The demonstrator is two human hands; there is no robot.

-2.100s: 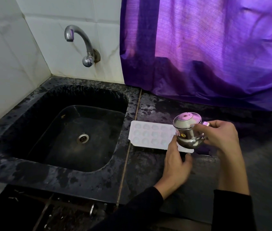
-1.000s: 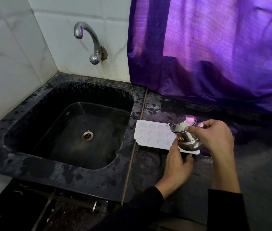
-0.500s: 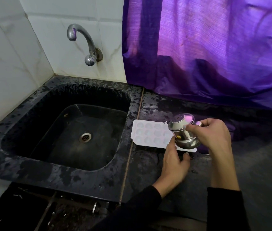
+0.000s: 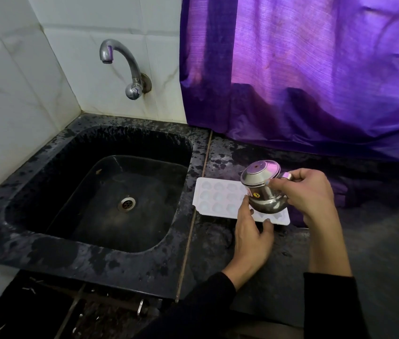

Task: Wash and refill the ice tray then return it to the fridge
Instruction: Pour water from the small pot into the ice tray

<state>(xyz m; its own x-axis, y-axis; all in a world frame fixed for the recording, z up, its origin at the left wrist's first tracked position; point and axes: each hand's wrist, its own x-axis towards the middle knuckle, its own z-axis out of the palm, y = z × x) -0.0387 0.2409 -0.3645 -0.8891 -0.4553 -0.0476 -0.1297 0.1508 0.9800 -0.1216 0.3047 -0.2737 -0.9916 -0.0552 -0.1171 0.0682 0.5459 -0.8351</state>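
Right hand (image 4: 303, 192) grips steel pot (image 4: 262, 189), tipped over ice tray (image 4: 220, 198) to fill it; left hand (image 4: 252, 228) fingers steady tray's near edge against sliding

Black speckled stone counter (image 4: 254, 270), wet in patches. Sink (image 4: 76, 152) recessed into it. White ice tray (image 4: 218, 198) lies flat on the counter, just right of the sink.

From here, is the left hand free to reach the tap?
Probably yes: the left hand only rests on the ice tray, gripping nothing, and nothing stands in the sink between it and the tap.
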